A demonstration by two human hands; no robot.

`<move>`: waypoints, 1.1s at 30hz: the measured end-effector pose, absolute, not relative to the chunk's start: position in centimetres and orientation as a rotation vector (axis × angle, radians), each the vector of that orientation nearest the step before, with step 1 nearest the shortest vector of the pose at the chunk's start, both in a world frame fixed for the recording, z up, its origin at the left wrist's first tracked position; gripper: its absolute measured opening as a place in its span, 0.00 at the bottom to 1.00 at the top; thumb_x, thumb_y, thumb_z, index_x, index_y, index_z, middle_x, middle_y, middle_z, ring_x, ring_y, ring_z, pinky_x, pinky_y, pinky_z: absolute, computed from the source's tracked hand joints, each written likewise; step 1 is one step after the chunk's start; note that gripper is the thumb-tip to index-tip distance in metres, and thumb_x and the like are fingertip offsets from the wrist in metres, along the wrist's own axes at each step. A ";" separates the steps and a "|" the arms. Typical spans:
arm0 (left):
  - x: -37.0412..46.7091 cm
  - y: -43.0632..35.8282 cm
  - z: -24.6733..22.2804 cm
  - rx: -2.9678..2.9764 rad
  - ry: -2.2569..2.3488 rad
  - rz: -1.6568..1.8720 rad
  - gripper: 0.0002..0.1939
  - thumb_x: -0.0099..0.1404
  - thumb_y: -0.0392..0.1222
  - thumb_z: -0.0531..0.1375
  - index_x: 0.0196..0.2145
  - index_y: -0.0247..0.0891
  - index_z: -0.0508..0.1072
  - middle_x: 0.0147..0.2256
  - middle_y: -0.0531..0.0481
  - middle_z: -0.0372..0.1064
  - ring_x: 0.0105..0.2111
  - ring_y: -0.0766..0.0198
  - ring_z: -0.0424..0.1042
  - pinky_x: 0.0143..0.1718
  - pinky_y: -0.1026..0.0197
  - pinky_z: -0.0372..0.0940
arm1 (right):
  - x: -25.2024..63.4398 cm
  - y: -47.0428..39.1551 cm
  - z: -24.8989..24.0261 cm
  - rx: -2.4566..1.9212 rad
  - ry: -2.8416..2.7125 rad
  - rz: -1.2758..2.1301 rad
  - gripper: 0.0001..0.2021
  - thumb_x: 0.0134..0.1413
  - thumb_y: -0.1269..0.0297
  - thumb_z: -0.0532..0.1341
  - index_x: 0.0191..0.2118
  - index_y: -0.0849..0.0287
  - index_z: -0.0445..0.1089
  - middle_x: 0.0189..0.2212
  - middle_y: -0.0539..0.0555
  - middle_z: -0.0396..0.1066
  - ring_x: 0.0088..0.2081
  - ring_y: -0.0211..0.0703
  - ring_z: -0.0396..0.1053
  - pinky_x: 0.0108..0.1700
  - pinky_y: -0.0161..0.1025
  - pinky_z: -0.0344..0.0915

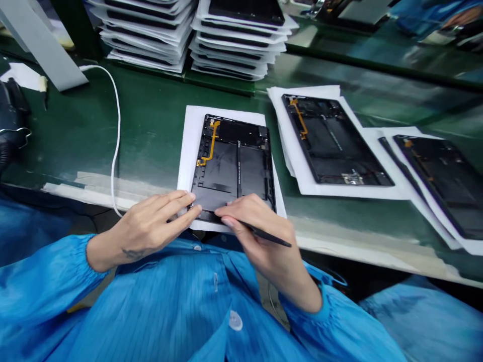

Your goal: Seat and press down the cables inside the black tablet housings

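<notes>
An opened black tablet housing [252, 166] with an orange flex cable [213, 146] down its left side lies on a white sheet [188, 136]. My right hand [260, 226] grips a thin black pen-like tool [269, 237], its tip low over the housing's near edge; the tip itself is hidden by the fingers. My left hand [154, 221] rests with fingers extended and apart, the fingertips at the housing's near left corner.
Two more opened housings [339, 151] [449, 181] lie on white sheets to the right. Stacks of sheets and dark panels [147, 35] [237, 45] stand behind. A white cable [117, 115] crosses the green table [151, 130] on the left, near a grey stand [49, 50].
</notes>
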State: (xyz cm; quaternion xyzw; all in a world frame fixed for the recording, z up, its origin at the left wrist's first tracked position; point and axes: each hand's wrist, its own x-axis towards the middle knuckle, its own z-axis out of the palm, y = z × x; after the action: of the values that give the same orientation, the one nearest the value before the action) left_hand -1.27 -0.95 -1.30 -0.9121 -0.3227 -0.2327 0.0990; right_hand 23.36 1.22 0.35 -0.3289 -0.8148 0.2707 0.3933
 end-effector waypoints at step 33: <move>0.0 -0.6 -2.6 -2.747 -0.801 -0.997 0.05 0.67 0.27 0.61 0.41 0.29 0.73 0.47 0.34 0.77 0.53 0.49 0.76 0.55 0.52 0.73 | 24.4 0.5 -0.6 -0.834 -2.409 0.325 0.07 0.69 0.67 0.56 0.44 0.64 0.70 0.37 0.58 0.73 0.36 0.46 0.63 0.37 0.43 0.61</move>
State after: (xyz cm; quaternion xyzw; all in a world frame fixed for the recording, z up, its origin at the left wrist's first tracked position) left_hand 0.02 -0.60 -2.59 -0.9052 -0.2639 -0.3285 0.0556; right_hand 24.40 0.53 -0.59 -0.3113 -0.8994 0.1212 0.2818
